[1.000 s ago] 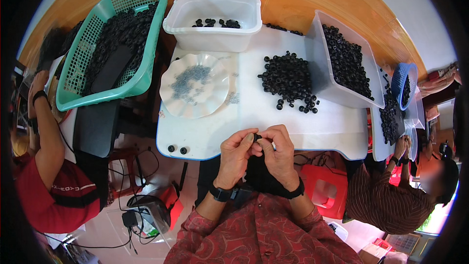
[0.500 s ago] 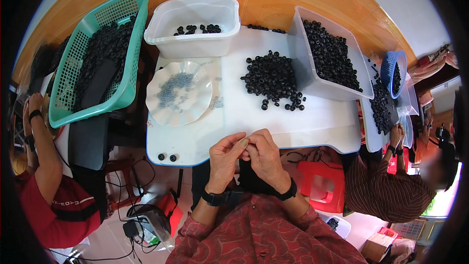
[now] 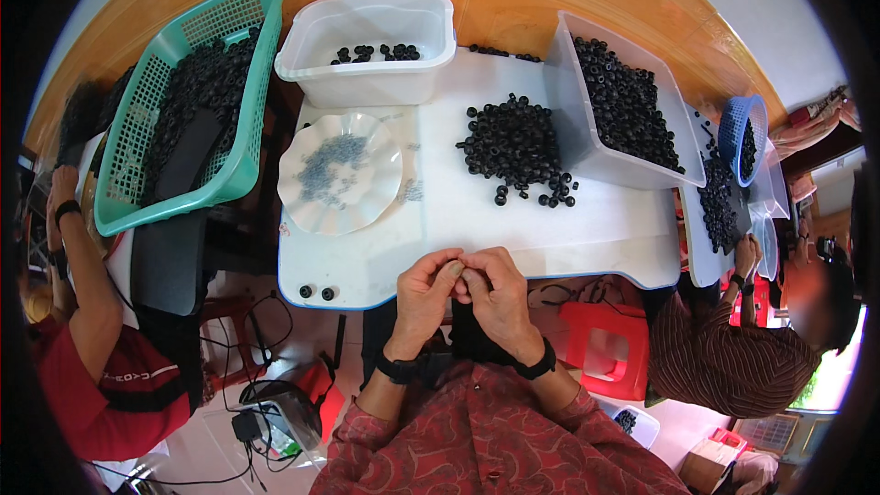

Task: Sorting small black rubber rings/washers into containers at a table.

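Note:
My left hand (image 3: 424, 291) and my right hand (image 3: 495, 291) meet just off the near edge of the white table (image 3: 440, 220). Both are closed, with thumbs and fingertips pinched together; whatever they hold is hidden between them. Beyond them lies a heap of small black ring-shaped parts (image 3: 515, 142). A white wavy-rimmed plate (image 3: 380, 192) to the left carries many tiny clear bluish pieces (image 3: 328, 163). Two black parts (image 3: 316, 292) sit apart at the table's near left corner.
At the back stand a white tub (image 3: 367, 87) and a translucent bin (image 3: 623, 160) of black parts. A green basket (image 3: 188, 211) is at the left, a blue basket (image 3: 733, 128) at the right. People work at both sides; a red stool (image 3: 573, 339) stands below the table.
The view has shifted slightly, moving the table and bins a little to the right. My hands stay pinched together, with only a small shift of the fingers.

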A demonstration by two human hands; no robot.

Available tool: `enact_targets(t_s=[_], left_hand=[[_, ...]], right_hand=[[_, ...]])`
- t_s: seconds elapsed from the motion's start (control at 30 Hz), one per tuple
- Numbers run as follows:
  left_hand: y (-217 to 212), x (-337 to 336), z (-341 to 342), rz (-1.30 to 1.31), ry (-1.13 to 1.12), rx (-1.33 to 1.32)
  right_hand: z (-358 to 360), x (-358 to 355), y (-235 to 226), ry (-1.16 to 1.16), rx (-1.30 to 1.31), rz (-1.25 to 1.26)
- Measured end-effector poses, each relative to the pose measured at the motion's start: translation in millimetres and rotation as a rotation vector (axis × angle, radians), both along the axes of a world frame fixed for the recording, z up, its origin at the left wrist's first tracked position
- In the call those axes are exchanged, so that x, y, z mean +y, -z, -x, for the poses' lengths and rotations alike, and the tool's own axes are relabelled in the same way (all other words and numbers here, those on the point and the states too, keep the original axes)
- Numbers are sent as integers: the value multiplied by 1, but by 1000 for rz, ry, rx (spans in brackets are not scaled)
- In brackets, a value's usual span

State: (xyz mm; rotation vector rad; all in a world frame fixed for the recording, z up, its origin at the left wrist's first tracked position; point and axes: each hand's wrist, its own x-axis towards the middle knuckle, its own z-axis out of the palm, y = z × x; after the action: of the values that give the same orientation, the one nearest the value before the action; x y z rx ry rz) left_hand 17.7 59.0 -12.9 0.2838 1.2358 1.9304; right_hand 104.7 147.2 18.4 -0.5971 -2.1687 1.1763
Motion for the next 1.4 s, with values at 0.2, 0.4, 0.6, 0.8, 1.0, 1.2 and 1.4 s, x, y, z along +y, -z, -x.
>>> enact_targets(t_s=[0.2, 0.4, 0.6, 0.8, 1.0, 1.2, 1.4], left_hand=[[-4, 0, -2, 8, -29, 64], [-3, -4, 5, -143, -30, -76], [-11, -9, 8, -309, 12, -225], [-23, -10, 0, -340, 20, -236], [-22, -9, -10, -304, -17, -183], [-25, -12, -11, -359, 1, -175], [-29, -12, -7, -358, 9, -234]], right_hand=[[0, -2, 10, 23, 12, 144], [3, -8, 13, 32, 126, 355], [6, -6, -5, 32, 180, 112], [3, -14, -25, -109, 45, 722], [6, -14, -24, -104, -37, 415], [4, -16, -33, -116, -53, 599], [2, -13, -33, -138, 19, 311]])
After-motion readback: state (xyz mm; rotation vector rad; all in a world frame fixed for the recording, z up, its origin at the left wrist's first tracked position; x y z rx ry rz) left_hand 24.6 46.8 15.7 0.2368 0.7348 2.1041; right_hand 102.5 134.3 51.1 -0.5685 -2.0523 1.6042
